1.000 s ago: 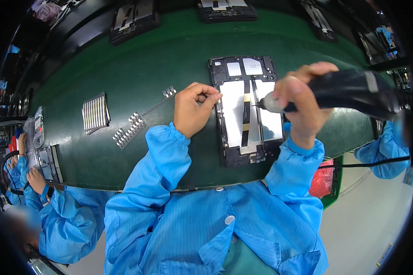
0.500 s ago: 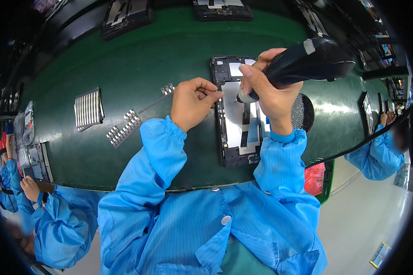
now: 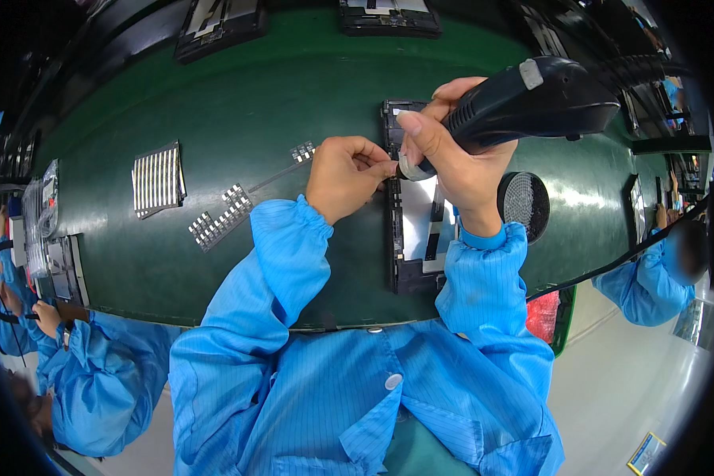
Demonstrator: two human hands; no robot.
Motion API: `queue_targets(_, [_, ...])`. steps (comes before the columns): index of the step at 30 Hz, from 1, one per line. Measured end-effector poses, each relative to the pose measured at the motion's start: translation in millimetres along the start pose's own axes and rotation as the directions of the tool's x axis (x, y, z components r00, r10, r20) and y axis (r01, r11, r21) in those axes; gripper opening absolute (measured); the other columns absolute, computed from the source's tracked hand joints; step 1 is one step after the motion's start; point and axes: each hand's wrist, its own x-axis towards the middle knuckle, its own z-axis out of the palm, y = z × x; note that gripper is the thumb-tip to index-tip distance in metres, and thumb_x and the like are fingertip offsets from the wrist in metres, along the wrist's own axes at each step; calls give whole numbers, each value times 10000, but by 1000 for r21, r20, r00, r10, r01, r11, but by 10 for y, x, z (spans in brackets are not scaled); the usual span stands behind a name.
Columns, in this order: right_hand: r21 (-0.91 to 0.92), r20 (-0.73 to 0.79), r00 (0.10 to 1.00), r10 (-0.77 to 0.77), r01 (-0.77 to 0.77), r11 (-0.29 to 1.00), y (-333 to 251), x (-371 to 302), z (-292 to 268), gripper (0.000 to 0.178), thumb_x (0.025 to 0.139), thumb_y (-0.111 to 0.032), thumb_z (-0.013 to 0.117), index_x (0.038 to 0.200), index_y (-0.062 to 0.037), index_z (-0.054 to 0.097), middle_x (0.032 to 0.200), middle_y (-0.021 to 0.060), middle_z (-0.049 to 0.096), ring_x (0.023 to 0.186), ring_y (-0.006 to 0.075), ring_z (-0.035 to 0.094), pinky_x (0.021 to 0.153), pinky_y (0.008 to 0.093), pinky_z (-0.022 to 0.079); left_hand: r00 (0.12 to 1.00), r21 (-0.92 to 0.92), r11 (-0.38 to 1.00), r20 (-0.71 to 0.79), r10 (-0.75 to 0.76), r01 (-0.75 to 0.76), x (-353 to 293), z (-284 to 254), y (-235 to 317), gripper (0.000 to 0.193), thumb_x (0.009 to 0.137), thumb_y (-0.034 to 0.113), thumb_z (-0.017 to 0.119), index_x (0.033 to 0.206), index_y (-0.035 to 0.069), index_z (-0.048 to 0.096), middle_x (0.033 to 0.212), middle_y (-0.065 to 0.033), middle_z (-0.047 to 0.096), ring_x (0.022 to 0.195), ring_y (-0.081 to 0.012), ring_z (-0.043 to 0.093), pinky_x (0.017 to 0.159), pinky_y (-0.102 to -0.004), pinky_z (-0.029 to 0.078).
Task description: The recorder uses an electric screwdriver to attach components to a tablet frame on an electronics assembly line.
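Pinching thumb and forefinger together at the left edge of the opened tablet [image 3: 417,220], our left hand [image 3: 343,178] bends inward, and we cannot tell whether it grips anything; our right hand [image 3: 464,165], tilted leftward, grasps the black power screwdriver [image 3: 531,103], its nose just beside those fingertips. Bare green tabletop [image 3: 353,270] lies between our left sleeve [image 3: 282,258] and the tablet.

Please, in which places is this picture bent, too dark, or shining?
In the head view, the near edge of the green table curves, and the corners go black; also there, the open tablet's silver plate shines brightly, while the black tool in the right hand shows little detail on its darker underside.
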Motion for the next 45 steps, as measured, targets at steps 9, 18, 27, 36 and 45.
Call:
queue_targets(9, [35,1,999,52,-52,998,24,-21,12,284,702,78,733,927,43,564,633,64,622,535,101,597,477,215,470,1000,10,1000,-5,29,-29,-10,-3,-24,67,766,0,695,794,-46,656,693,-82,658,580,-99,608,507,-226,482])
queue_targets(18, [-130,125,992,8,8,991,-15,-60,58,357,753,122,657,1006,-20,451,620,94,564,500,147,560,489,274,481,998,-16,998,-20,59,-60,-18,-33,-34,60,771,7,695,779,-36,654,674,-79,653,579,-96,604,518,-231,484])
queue_targets(27, [-245,104,994,33,-7,969,-68,-171,133,390,740,134,662,980,-38,408,645,66,545,522,106,539,486,220,451,955,403,874,3,296,-272,-107,-590,-6,161,715,115,750,830,32,675,733,-110,643,648,-235,636,586,-333,499])
queue_targets(36, [-195,65,992,-112,122,973,-384,-179,-225,378,772,137,601,1015,-56,385,635,73,527,524,146,547,489,282,482,924,758,629,-97,370,-173,-251,-851,74,265,614,119,825,805,34,663,728,-60,600,554,-140,537,515,-287,438])
queue_targets(45, [-84,-379,909,-172,151,985,-754,-179,-1158,371,756,61,675,1069,6,484,618,53,549,477,149,535,479,296,469,989,380,919,60,-137,104,-80,-1009,175,123,717,10,754,784,-37,661,710,-70,661,577,-73,567,518,-189,451])
